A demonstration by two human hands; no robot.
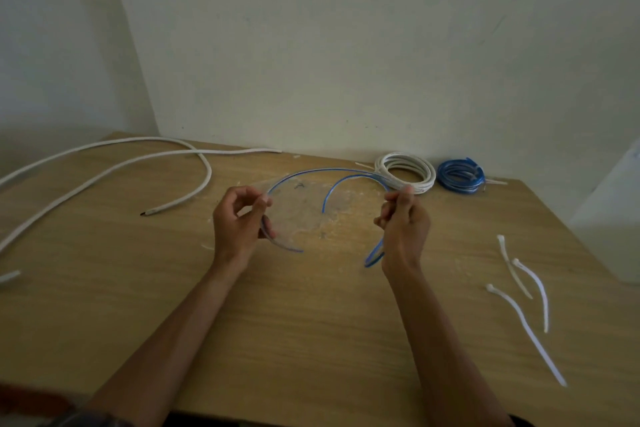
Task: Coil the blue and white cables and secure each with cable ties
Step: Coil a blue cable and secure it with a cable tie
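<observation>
Wooden table [311, 340], pale wall [346, 45]; left hand [235, 229] and right hand [403, 229], grip firm on blue cable [322, 170].

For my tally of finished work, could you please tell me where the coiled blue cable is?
In the head view, the coiled blue cable lies far right on the wooden table, just right of the coiled white cable.

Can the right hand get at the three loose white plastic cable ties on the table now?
Probably yes: the white plastic cable ties lie on bare wooden table right of the right hand, nothing between. But it grips the thin blue cable.
</observation>
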